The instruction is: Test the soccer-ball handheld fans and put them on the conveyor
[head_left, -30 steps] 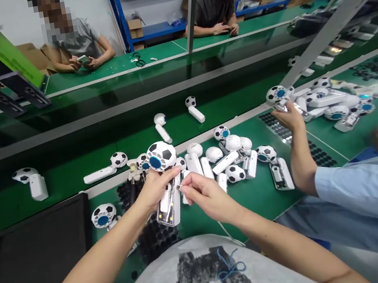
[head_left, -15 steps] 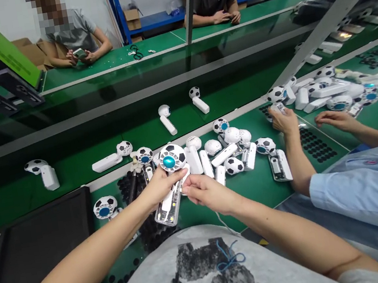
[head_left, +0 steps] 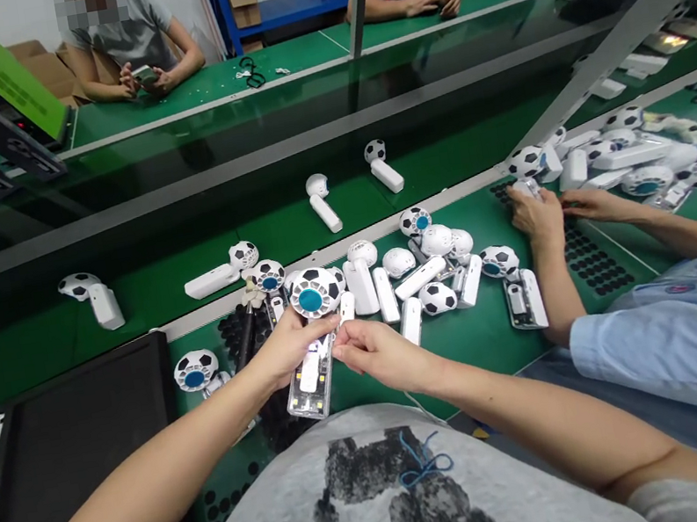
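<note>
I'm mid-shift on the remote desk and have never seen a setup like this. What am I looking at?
There's no robot: a person works bare-handed, seen from a head-worn camera looking forward and down. The left hand holds a white device with a football-patterned round head and clear-faced body. The right hand's fingertips pinch together at its side; whether they hold something small is unclear. On the green tabletop lie similar white devices in a pile and small black round discs. A large flat black tray sits on the person's left. The light-blue sleeve on the right belongs to a co-worker.
</note>
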{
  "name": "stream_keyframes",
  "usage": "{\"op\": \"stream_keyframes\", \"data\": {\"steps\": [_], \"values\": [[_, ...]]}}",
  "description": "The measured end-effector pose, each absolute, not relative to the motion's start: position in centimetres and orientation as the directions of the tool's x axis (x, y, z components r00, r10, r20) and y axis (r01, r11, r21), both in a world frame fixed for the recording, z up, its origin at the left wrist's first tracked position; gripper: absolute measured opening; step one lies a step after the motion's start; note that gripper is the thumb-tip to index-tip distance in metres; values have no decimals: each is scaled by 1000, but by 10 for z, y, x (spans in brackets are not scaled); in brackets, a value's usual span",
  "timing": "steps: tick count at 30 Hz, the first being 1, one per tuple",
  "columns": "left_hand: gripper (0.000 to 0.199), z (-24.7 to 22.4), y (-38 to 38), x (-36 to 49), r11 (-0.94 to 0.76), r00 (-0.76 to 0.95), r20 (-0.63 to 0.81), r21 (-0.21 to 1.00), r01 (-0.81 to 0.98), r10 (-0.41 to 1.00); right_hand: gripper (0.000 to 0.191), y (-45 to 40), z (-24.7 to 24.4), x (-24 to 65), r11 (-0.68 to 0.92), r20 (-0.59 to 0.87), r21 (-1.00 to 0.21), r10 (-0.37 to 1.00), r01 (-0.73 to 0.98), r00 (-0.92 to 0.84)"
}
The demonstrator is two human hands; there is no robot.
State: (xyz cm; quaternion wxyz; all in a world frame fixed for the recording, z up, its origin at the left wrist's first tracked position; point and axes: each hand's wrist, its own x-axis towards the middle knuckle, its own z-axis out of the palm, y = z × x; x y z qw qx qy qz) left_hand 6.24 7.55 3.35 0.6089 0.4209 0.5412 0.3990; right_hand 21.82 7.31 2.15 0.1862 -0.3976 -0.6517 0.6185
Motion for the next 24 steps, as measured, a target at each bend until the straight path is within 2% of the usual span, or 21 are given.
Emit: {"op": "stream_keyframes", "data": {"steps": [5,7,9,11,15,20,22,24], "values": [[35,33,135,-19,204,-294,-172,976,82,940,21,84,31,248,-330,-385,-923,766,199,-515],[37,34,169,-63,208,-356,-129,959,193,926,24,87,33,259,-351,-390,-920,785,172,-482],[39,33,201,-101,210,-384,-48,895,393,922,27,87,32,263,-350,-388,-921,784,173,-484],[39,30,229,-128,233,-411,1,823,518,912,29,85,31,262,-351,-398,-917,772,189,-496],[32,16,272,-145,295,-455,15,742,602,891,32,83,28,256,-367,-422,-906,757,210,-498],[35,-7,293,-132,309,-465,52,680,665,884,34,91,20,258,-398,-427,-903,784,163,-451],[42,-15,286,-121,289,-441,67,667,687,895,35,95,17,259,-407,-436,-899,796,160,-421],[44,-23,272,-110,261,-351,4,662,702,936,35,99,16,259,-421,-449,-892,796,162,-407]]}}
